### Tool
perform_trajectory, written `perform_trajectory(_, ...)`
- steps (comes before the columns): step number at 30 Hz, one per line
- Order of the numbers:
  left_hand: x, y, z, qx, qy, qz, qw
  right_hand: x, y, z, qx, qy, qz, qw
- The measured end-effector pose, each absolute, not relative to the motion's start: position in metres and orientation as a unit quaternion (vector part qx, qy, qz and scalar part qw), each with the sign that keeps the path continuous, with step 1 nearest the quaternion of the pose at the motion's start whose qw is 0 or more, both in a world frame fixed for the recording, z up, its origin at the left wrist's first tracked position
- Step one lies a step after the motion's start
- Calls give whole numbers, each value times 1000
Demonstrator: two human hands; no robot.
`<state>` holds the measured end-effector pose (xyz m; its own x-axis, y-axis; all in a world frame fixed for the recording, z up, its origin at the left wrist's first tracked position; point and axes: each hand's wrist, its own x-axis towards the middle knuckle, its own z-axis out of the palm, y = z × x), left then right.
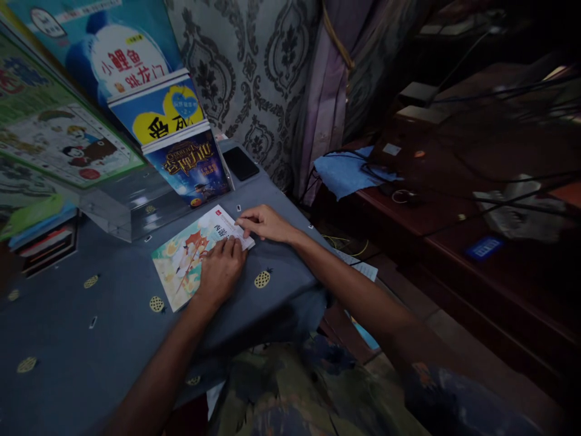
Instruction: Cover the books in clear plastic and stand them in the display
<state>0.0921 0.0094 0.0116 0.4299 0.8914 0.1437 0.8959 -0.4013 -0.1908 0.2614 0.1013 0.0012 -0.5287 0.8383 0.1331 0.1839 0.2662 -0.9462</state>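
Your left hand point(222, 267) lies open on the illustrated paperback point(177, 266); your right hand point(265, 223) half-curls at its edge, grip unclear.

From my end, the booklet point(181, 263) lies on the table point(122, 309) beneath my left hand point(223, 263), upright books point(190, 166) beyond it, the phone point(241, 163) beyond my right hand point(267, 223), a desk point(445, 163) farther right.

Both bare forearms point(179, 336) are stretched forward, the left hand point(222, 267) laid palm down with fingers point(230, 244) close together; just beside it, the right hand point(269, 224) is held with its fingers bent inward.
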Motion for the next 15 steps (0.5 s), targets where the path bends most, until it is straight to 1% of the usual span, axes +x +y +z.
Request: perform_trajectory(15, 89, 11, 16, -844, -531, -30, 72, 259, 99, 6, -382, -702, 502, 331)
